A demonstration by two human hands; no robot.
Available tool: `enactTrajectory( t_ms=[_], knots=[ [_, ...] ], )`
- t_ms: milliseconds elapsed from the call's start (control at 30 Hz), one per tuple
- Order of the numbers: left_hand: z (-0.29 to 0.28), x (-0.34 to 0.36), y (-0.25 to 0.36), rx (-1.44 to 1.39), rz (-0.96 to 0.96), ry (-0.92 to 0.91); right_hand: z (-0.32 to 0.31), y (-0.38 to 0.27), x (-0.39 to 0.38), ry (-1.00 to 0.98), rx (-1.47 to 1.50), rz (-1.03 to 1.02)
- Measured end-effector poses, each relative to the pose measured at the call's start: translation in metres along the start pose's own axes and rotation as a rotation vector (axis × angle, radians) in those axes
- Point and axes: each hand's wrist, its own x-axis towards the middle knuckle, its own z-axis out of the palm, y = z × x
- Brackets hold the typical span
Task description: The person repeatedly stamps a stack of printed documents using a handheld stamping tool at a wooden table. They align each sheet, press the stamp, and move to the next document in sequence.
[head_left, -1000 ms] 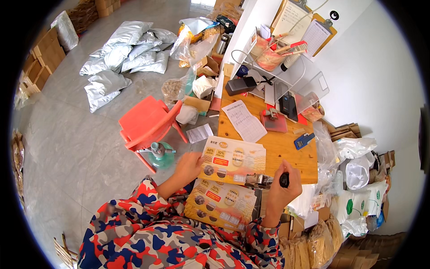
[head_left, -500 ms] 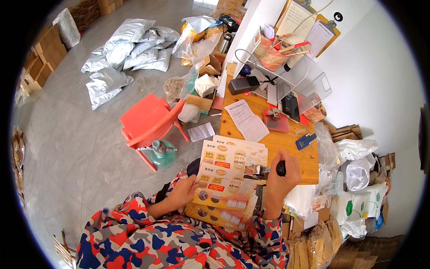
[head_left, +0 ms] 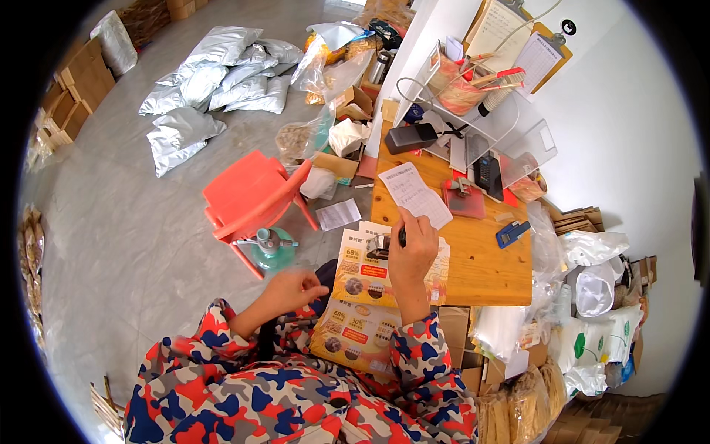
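Since the earlier frame, the bare right hand (head_left: 413,255) had carried one black-handled, silver metal stamp-like tool (head_left: 378,247) leftward; the bare left hand (head_left: 292,288) had shifted upward. Near: one pile of yellow, flat printed pouches (head_left: 355,340), on the lap. Left fingers curled, seemingly empty. Beyond: one similar upper pile (head_left: 359,287), beneath the tool; right fingers gripped its handle. Step judged: stamping; next press called for level placement.
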Motion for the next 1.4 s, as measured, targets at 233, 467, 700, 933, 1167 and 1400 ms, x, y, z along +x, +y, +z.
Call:
enactTrajectory(
  t_ms=[233,467,700,933,1167,1400],
  knots=[
    [0.019,0.049,0.018,-0.333,-0.066,0.096,0.011,0.007,-0.017,-0.001,0.056,-0.016],
    [0.033,0.056,0.004,-0.48,-0.024,0.105,-0.058,-0.009,0.027,0.226,0.044,0.045],
    [0.033,0.051,0.02,-0.57,0.012,0.127,-0.093,0.002,0.029,0.264,-0.058,0.024],
    [0.055,0.017,0.001,-0.374,0.123,0.137,-0.088,0.02,0.03,0.169,-0.094,0.041],
    [0.077,-0.03,-0.017,-0.057,0.172,0.161,-0.038,0.031,0.028,0.102,-0.05,0.027],
    [0.06,-0.059,0.011,0.185,-0.045,-0.09,-0.003,0.035,0.011,0.009,-0.042,0.003]
  ],
)
